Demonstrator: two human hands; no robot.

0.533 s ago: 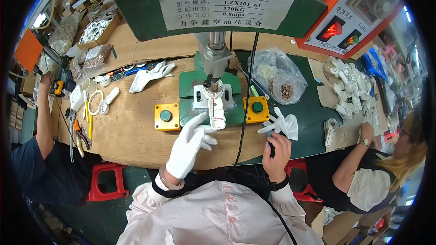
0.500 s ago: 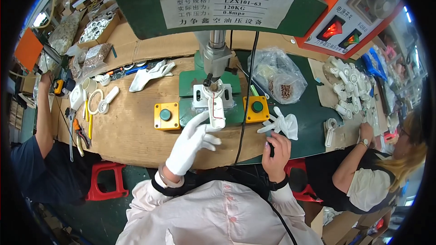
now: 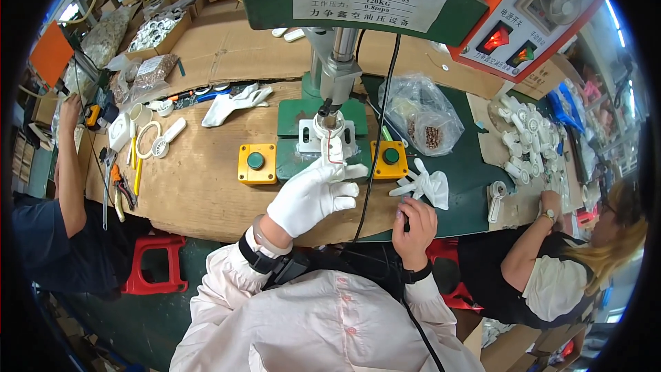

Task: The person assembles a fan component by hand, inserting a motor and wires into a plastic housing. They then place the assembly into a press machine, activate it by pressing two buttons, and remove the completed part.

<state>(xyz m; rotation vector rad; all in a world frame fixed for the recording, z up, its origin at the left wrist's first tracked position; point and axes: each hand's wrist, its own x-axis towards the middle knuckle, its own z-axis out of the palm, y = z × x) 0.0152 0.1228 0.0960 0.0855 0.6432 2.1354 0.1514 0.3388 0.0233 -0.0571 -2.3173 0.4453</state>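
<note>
My left hand (image 3: 308,196), in a white glove, grips the near end of a white plastic handle piece (image 3: 332,147) and hides its lower part. Its other fingers stick out to the right. A thin red line runs along the piece, whose round end sits in the metal fixture (image 3: 308,139) under the press ram (image 3: 340,72). My bare right hand (image 3: 415,231) rests at the table's front edge with fingers curled; a small dark patch shows among them, too unclear to name. Just beyond it lies an empty white glove (image 3: 430,184).
Yellow boxes with green buttons, one left (image 3: 257,164) and one right (image 3: 389,159), flank the press base. A black cable (image 3: 375,165) hangs before the press. A clear bag (image 3: 423,114) holds small copper-coloured parts. White parts (image 3: 527,134) are piled at right. A co-worker sits on each side.
My left hand has moved right and up, from beside the handle piece onto its near end. The view has shifted slightly. My right hand stays at the table edge with fingers curled.
</note>
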